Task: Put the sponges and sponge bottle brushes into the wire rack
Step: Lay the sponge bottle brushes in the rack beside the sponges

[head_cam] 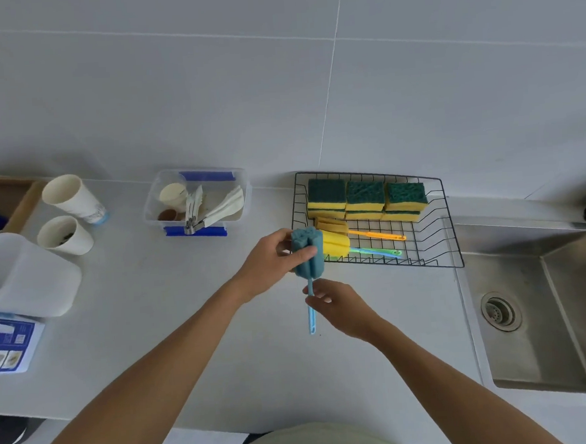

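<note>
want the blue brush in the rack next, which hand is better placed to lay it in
Left, probably. The left hand already grips the blue bottle brush by its sponge head, right at the wire rack edge. The right hand only pinches the handle, farther from the rack.

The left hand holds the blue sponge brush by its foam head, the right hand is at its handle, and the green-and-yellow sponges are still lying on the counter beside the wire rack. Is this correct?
Not quite. In the head view the green-and-yellow sponges are already stacked inside the wire rack, along its back side, not on the counter. The rest is right: the left hand holds the blue sponge brush by its foam head, and the right hand is at the handle.
</note>
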